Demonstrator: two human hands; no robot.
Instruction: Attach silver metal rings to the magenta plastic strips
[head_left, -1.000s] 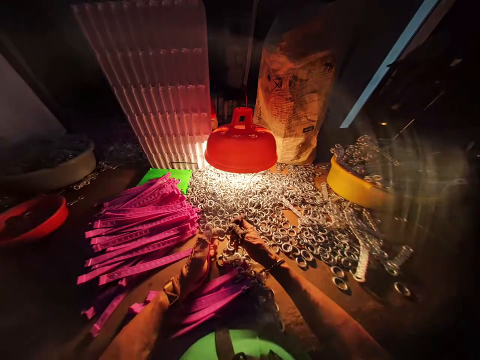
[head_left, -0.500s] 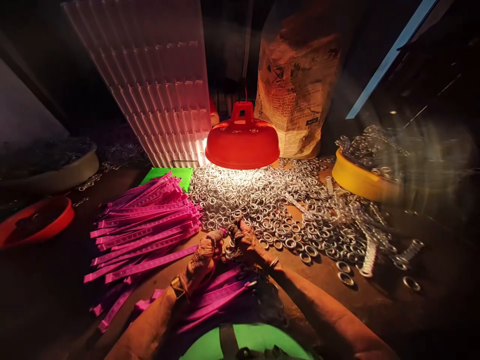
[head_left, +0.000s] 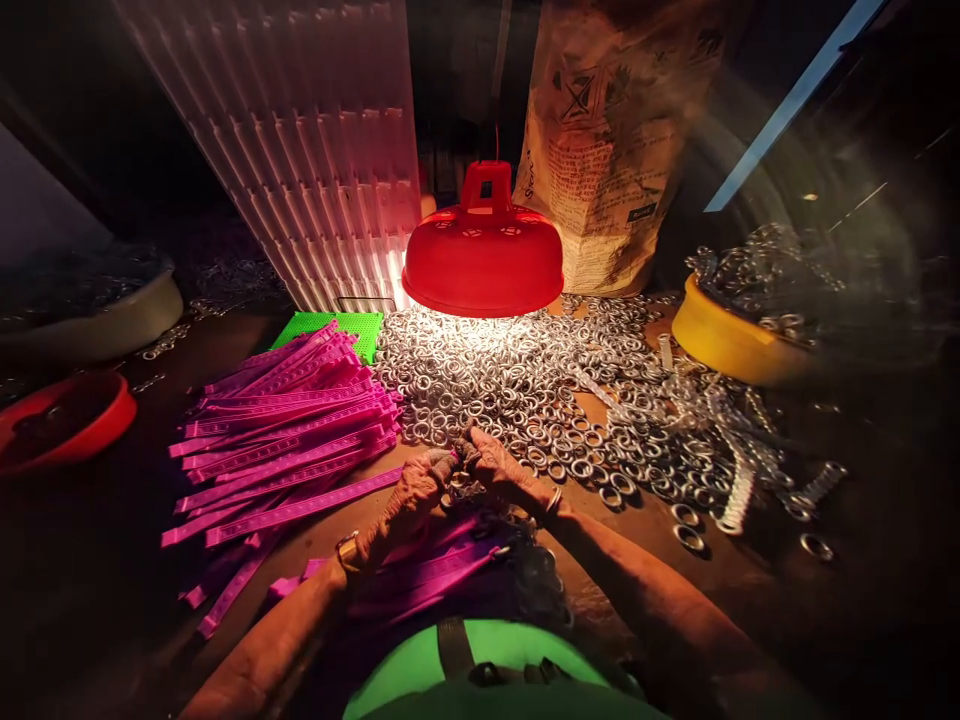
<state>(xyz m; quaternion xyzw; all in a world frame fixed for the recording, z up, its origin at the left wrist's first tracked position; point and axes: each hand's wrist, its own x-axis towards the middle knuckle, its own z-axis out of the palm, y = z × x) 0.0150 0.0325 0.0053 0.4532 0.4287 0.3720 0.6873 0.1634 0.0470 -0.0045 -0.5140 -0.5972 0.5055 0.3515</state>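
Head view: nearer than the red lamp (head_left: 483, 262), left hand (head_left: 417, 484) and right hand (head_left: 504, 468) meet, their grip unclear; it overhangs metal rings (head_left: 517, 385), magenta strips (head_left: 322, 420) lying to its left, paper sack (head_left: 611, 170) behind.

Strips (head_left: 292, 440): vivid magenta-pink, each patterned with a row of small marks along its length
Rings (head_left: 480, 375): silvery, nearly white under the light, greyer toward the right
Lamp shade (head_left: 482, 262): plain saturated red, with a cut-out pattern around the top
Ribbed panel (head_left: 322, 150): translucent pinkish white, striped by parallel ribs
Sack (head_left: 600, 170): orange-tan, printed with dark lettering and a crossed-square mark
Perforated mat (head_left: 366, 335): bright green, finely dotted
Right-hand tub (head_left: 731, 345): yellow
Left-hand bowl (head_left: 112, 410): orange-red
Pale basin (head_left: 135, 315): dull greyish cream
Tabletop (head_left: 592, 580): brown
Rounded surface at the bottom edge (head_left: 405, 665): mint green, crossed by a dark band
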